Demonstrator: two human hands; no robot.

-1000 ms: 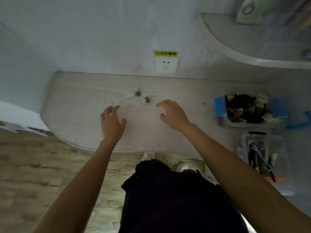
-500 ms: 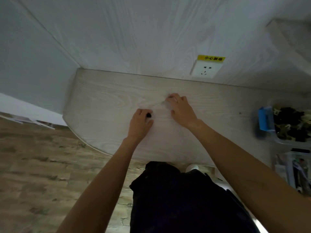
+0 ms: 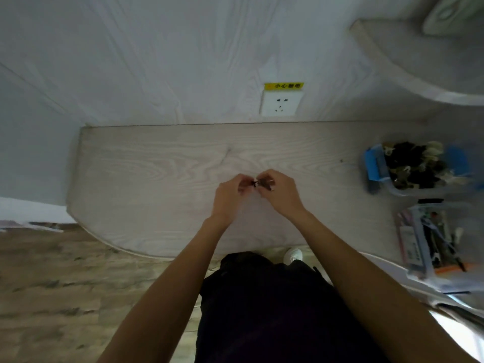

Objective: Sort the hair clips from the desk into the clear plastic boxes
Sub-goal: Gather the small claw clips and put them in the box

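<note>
Straight out from the wall socket, above the tabletop, the left hand and right hand pinch tiny dark hair clips between their fingers; light, stiff, probably slippery things, best gripped across the body.

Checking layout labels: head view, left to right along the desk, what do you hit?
Bare desk → left hand → small dark clip pinched between both hands → right hand → blue-latched box of clips. The second clear box sits nearer, overlapping it sideways.
</note>
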